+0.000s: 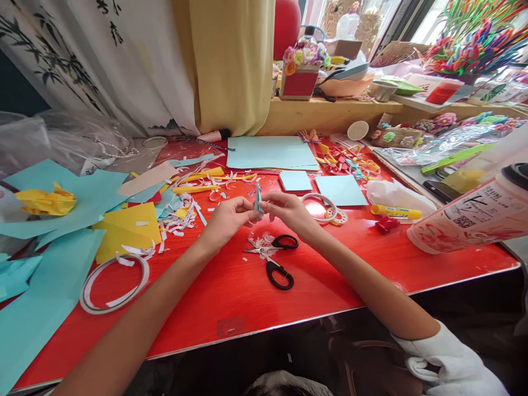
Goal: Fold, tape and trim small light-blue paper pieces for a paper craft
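Note:
A small folded piece of light blue paper (258, 201) stands upright between my two hands above the red table. My left hand (231, 215) pinches it from the left with thumb and fingers. From the right, my right hand (285, 209) grips its other side, fingertips close to those of the left. Just below the hands lie black-handled scissors (277, 258) with spread blades, on top of thin white paper scraps (264, 242). Behind my right hand are a small stack of blue paper squares (295, 181) and a roll of tape (319, 208).
Large blue sheets (53, 264) and yellow paper (127, 228) cover the left side, beside a tape ring (114, 283). At the back lies a blue paper stack (270, 152). A yellow glue stick (396, 212) and a tall drink cup (470, 214) stand to the right.

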Demonstrator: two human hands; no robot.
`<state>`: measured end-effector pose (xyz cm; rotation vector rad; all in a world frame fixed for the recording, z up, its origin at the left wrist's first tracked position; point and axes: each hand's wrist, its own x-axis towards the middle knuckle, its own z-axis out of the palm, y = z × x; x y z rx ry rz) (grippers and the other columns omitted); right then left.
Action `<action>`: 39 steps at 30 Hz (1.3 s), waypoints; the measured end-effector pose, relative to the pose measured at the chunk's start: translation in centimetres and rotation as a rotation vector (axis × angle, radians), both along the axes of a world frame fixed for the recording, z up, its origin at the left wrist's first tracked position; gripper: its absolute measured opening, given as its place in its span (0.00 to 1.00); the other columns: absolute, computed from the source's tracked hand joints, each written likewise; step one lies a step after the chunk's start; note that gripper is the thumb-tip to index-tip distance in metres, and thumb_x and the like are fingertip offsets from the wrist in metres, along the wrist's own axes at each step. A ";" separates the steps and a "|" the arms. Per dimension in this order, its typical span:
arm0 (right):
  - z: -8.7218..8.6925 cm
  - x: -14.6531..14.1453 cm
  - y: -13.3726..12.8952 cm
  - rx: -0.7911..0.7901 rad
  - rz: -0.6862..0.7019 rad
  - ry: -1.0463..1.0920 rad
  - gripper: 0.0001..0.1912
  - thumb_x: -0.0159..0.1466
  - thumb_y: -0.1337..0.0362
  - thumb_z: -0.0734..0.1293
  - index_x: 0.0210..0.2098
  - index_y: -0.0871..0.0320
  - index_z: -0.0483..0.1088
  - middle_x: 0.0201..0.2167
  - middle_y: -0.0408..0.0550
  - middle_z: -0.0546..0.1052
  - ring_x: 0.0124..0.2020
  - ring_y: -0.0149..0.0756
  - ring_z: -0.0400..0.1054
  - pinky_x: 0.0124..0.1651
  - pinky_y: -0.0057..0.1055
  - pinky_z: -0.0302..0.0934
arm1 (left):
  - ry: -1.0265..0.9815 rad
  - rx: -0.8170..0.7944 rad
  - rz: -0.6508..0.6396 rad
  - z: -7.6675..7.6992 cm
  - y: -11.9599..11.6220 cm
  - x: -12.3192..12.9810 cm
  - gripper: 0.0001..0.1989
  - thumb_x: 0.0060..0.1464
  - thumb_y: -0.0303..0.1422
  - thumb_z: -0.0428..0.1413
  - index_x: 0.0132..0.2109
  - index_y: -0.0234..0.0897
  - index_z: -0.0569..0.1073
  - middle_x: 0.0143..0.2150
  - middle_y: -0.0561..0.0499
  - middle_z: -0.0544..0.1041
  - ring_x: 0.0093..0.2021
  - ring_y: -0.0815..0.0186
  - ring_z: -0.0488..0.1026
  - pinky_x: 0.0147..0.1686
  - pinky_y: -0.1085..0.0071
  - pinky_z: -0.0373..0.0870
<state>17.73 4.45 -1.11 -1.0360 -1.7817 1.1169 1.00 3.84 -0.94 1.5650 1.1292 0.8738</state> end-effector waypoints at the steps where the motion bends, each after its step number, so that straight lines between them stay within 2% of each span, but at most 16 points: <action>1: -0.1 0.0 0.0 0.062 -0.024 -0.044 0.13 0.60 0.57 0.60 0.33 0.61 0.69 0.30 0.46 0.69 0.29 0.29 0.62 0.32 0.26 0.58 | 0.087 0.034 -0.018 0.0 0.0 -0.1 0.15 0.44 0.43 0.57 0.29 0.34 0.71 0.30 0.50 0.74 0.32 0.66 0.70 0.34 0.70 0.66; 3: -0.2 0.0 -0.1 0.200 -0.088 -0.155 0.12 0.61 0.59 0.60 0.31 0.61 0.69 0.31 0.47 0.70 0.32 0.30 0.63 0.35 0.27 0.58 | 0.219 0.118 -0.026 0.1 0.2 -0.4 0.14 0.46 0.43 0.56 0.32 0.36 0.72 0.33 0.50 0.74 0.35 0.66 0.69 0.36 0.70 0.65; 5: -0.3 0.0 -0.3 0.259 -0.097 -0.240 0.11 0.62 0.62 0.59 0.31 0.61 0.69 0.29 0.47 0.71 0.32 0.30 0.63 0.36 0.27 0.57 | 0.224 0.186 0.035 0.2 0.3 -0.6 0.14 0.48 0.43 0.54 0.38 0.38 0.71 0.37 0.50 0.73 0.36 0.66 0.68 0.36 0.71 0.64; 7: -0.3 -0.2 -0.6 0.206 -0.027 -0.254 0.11 0.63 0.62 0.58 0.32 0.61 0.68 0.28 0.46 0.72 0.30 0.30 0.65 0.36 0.28 0.59 | 0.158 0.216 0.087 0.2 0.3 -0.7 0.14 0.50 0.42 0.52 0.40 0.38 0.69 0.35 0.51 0.72 0.33 0.68 0.68 0.33 0.73 0.64; 10: -0.2 -0.4 -0.8 0.024 0.109 -0.151 0.12 0.63 0.60 0.58 0.33 0.62 0.68 0.29 0.47 0.73 0.30 0.30 0.68 0.36 0.28 0.62 | 0.105 0.220 0.098 0.1 0.1 -0.6 0.13 0.50 0.42 0.52 0.34 0.36 0.69 0.28 0.53 0.70 0.26 0.70 0.65 0.29 0.74 0.62; 13: 0.2 -0.6 -0.9 -0.196 0.195 -0.024 0.13 0.61 0.58 0.61 0.33 0.63 0.68 0.29 0.48 0.74 0.29 0.30 0.70 0.36 0.29 0.65 | 0.089 0.226 0.121 0.0 -0.1 -0.5 0.13 0.50 0.42 0.52 0.30 0.35 0.69 0.25 0.53 0.69 0.25 0.71 0.65 0.28 0.74 0.62; 20: 0.8 -1.2 -1.4 -0.414 0.185 0.096 0.11 0.57 0.60 0.65 0.32 0.65 0.69 0.27 0.48 0.75 0.30 0.31 0.72 0.36 0.28 0.68 | 0.108 0.253 0.154 0.2 0.0 -0.5 0.12 0.49 0.40 0.53 0.30 0.35 0.70 0.25 0.53 0.70 0.26 0.70 0.67 0.29 0.73 0.63; 22: 0.5 -1.4 -1.3 -0.440 0.172 0.086 0.11 0.56 0.61 0.67 0.29 0.64 0.68 0.26 0.47 0.74 0.28 0.30 0.72 0.33 0.26 0.67 | 0.102 0.230 0.113 0.3 0.0 -0.4 0.12 0.48 0.40 0.53 0.29 0.35 0.71 0.25 0.53 0.70 0.26 0.70 0.66 0.29 0.74 0.63; 25: 0.0 -1.4 -1.2 -0.445 0.185 0.040 0.10 0.56 0.62 0.67 0.27 0.64 0.67 0.24 0.47 0.74 0.24 0.29 0.70 0.28 0.25 0.66 | 0.031 0.098 0.050 0.4 0.1 -0.5 0.13 0.47 0.40 0.54 0.27 0.33 0.72 0.23 0.52 0.71 0.25 0.70 0.66 0.28 0.73 0.64; 29: 0.0 -1.1 -1.0 -0.431 0.205 -0.016 0.09 0.57 0.64 0.65 0.25 0.64 0.67 0.23 0.47 0.74 0.22 0.28 0.69 0.26 0.24 0.65 | -0.136 -0.052 0.057 0.3 0.2 -0.7 0.13 0.47 0.39 0.55 0.26 0.32 0.72 0.23 0.50 0.72 0.25 0.70 0.69 0.30 0.72 0.67; 32: 0.2 -0.7 -0.8 -0.411 0.204 -0.008 0.09 0.57 0.64 0.66 0.25 0.65 0.67 0.22 0.46 0.73 0.21 0.27 0.68 0.25 0.24 0.64 | -0.197 -0.107 0.043 0.3 0.2 -0.8 0.13 0.47 0.38 0.55 0.27 0.31 0.71 0.25 0.49 0.73 0.26 0.69 0.70 0.31 0.71 0.68; 36: 0.2 -0.1 -0.5 -0.466 0.269 0.062 0.09 0.56 0.63 0.66 0.27 0.65 0.69 0.23 0.46 0.73 0.20 0.24 0.66 0.27 0.24 0.63 | -0.124 -0.002 -0.046 0.6 0.2 -0.7 0.12 0.47 0.39 0.55 0.35 0.34 0.72 0.28 0.51 0.73 0.28 0.70 0.70 0.32 0.72 0.67; 39: 0.1 0.3 -0.3 -0.496 0.322 0.109 0.09 0.56 0.63 0.67 0.31 0.65 0.71 0.24 0.45 0.72 0.20 0.22 0.64 0.29 0.23 0.63 | -0.014 0.117 -0.065 0.7 0.3 -0.9 0.12 0.47 0.39 0.55 0.34 0.34 0.71 0.27 0.52 0.72 0.27 0.71 0.68 0.30 0.73 0.65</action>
